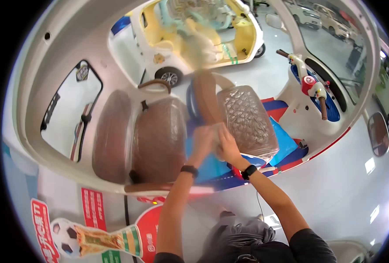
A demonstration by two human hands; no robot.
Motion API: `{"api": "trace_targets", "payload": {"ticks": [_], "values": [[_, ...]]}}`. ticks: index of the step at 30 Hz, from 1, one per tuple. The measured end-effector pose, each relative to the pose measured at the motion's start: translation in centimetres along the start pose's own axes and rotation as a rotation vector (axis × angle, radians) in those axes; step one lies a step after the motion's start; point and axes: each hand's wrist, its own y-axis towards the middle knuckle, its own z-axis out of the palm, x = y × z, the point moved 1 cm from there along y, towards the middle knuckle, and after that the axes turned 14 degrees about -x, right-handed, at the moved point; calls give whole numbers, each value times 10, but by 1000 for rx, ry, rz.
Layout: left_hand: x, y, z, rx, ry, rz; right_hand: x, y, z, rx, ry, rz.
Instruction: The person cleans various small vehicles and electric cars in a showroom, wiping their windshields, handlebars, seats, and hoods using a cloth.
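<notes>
Both my hands reach through the open side of a small vehicle to the brown backrest (206, 98) of its front seat. My left hand (203, 141) is smeared by motion at the backrest's lower end, so its fingers do not show clearly. Close beside it, my right hand (228, 147) has its fingers bent and closed near something pale and blurred, which I cannot make out. The front seat cushion (249, 122), quilted brown under clear plastic, lies just right of my hands. Blue sheeting (210, 168) shows on the floor below them.
A plastic-covered rear seat (159, 140) is at left, with a brown armrest (155, 85). Handlebars (310, 85) and a side mirror (378, 133) are at right. Beyond stands a white and yellow vehicle (203, 57). A football-trophy sign (102, 241) lies at lower left.
</notes>
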Motion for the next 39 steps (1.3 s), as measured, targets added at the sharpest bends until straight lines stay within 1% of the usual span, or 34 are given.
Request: {"api": "trace_targets", "payload": {"ticks": [1, 4, 5, 7, 8, 10, 12, 14, 15, 17, 18, 19, 21, 22, 23, 26, 27, 30, 31, 32, 34, 35, 37, 39], "values": [[-7, 12, -20, 138, 11, -89, -4, 7, 12, -38, -67, -16], [-2, 12, -19, 196, -5, -148, -19, 8, 47, -43, -202, -1], [32, -12, 28, -18, -142, 4, -24, 6, 53, -51, -353, -63], [33, -20, 42, -105, -170, 84, -26, -3, 65, -44, -646, -170], [33, -22, 47, -146, -184, 119, -28, -2, 69, -58, -696, -185], [23, -17, 29, -40, -191, 31, -29, -3, 77, -75, -789, -201], [24, -25, 25, 41, -220, -61, -30, 0, 104, -168, -841, -116], [37, -24, 33, 50, -279, -141, -23, 10, 107, -92, -775, 30], [38, -23, 33, 4, -346, -163, -4, 22, 88, 28, -678, 140], [49, -27, 47, -109, -442, -203, -11, 34, 87, 138, -609, 159], [57, -28, 55, -170, -469, -222, -39, 32, 109, 127, -635, 76], [60, -24, 52, -64, -417, -252, -39, 35, 106, 117, -643, 18], [66, -13, 50, 71, -468, -325, -37, 37, 100, 96, -646, -84], [63, -7, 42, 138, -489, -365, -24, 40, 90, 88, -638, -131], [56, -1, 32, 136, -408, -359, -13, 43, 79, 86, -647, -193], [75, 9, 41, 226, -283, -379, -15, 53, 85, 61, -607, -105], [80, 13, 41, 205, -368, -354, -15, 57, 88, 60, -590, -53], [97, 24, 37, 297, -427, -437, -13, 72, 92, 76, -556, 101], [100, 25, 35, 290, -450, -495, -13, 80, 94, 94, -557, 158], [101, 27, 35, 223, -528, -509, -12, 87, 98, 120, -552, 209], [104, 20, 32, 92, -667, -545, -20, 103, 102, 126, -366, 323], [120, 14, 50, 17, -664, -521, -23, 106, 105, 129, -270, 381], [117, 4, 54, -31, -631, -561, -18, 107, 110, 87, -295, 444], [115, -4, 55, -117, -593, -578, -24, 120, 115, 53, -307, 441]]}}
